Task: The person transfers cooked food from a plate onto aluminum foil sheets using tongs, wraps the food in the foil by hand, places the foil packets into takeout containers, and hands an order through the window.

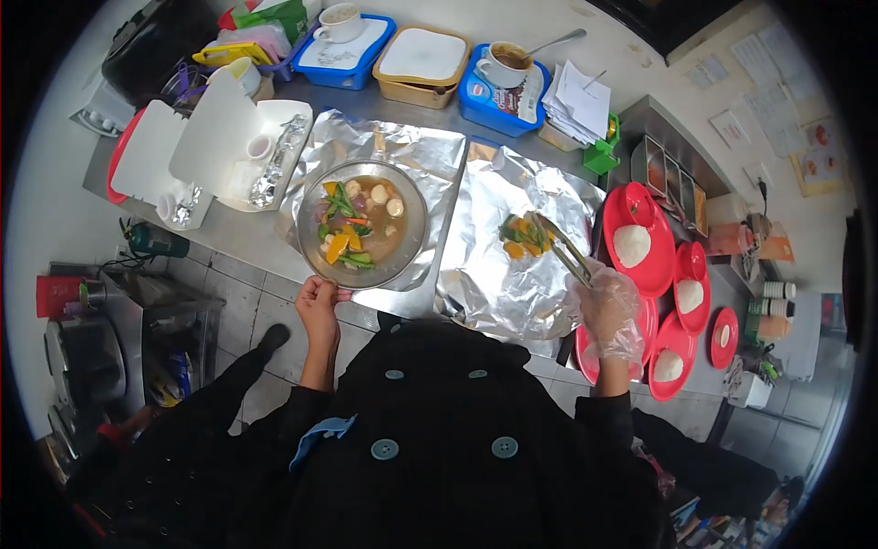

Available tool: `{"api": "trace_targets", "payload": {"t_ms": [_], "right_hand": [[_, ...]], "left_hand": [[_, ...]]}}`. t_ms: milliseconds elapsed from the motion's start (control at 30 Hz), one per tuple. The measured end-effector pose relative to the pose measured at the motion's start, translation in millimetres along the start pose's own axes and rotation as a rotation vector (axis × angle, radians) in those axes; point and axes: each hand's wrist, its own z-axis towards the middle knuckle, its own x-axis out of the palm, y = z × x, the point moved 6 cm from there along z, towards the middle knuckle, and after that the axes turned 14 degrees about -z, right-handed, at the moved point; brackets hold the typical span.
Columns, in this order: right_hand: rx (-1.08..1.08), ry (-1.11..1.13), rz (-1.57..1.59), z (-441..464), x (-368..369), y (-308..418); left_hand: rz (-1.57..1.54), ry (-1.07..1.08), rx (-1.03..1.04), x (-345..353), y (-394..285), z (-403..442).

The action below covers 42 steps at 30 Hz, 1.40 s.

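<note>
A round metal bowl [419, 240] of broth, with vegetables and pale round pieces in it, stands on foil at centre left. At its near rim, the fingers of my left hand [320, 300] are closed on the edge. My right hand [607, 311], in a clear plastic glove, grips metal tongs [569, 253]. The tongs' tips touch a small heap of vegetables [523, 236], orange and green, lying on a crumpled foil sheet [489, 284]. Whether a piece is pinched between the tips I cannot tell.
Red plates [640, 274] with mounds of rice crowd the right. Open white takeaway boxes [224, 151] stand at the left. Along the back are tubs [422, 57], cups and a blue ice cream tub [501, 96]. Other people in dark clothes stand at both sides.
</note>
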Motion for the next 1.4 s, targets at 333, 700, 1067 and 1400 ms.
{"api": "trace_targets", "payload": {"t_ms": [333,700,1067,1400], "right_hand": [[-0.002,0.099,-0.079,-6,9,-6],[-0.489,0.002,-0.093,31,9,158],[-0.507,-0.002,-0.284,38,7,156],[-0.402,-0.095,-0.142,30,-31,112]], "left_hand": [[0.032,-0.018,-0.003,3,-2,1],[0.042,0.004,-0.021,13,-4,-9],[0.038,0.025,-0.042,15,1,-6],[0.018,0.065,-0.057,27,9,1]]}}
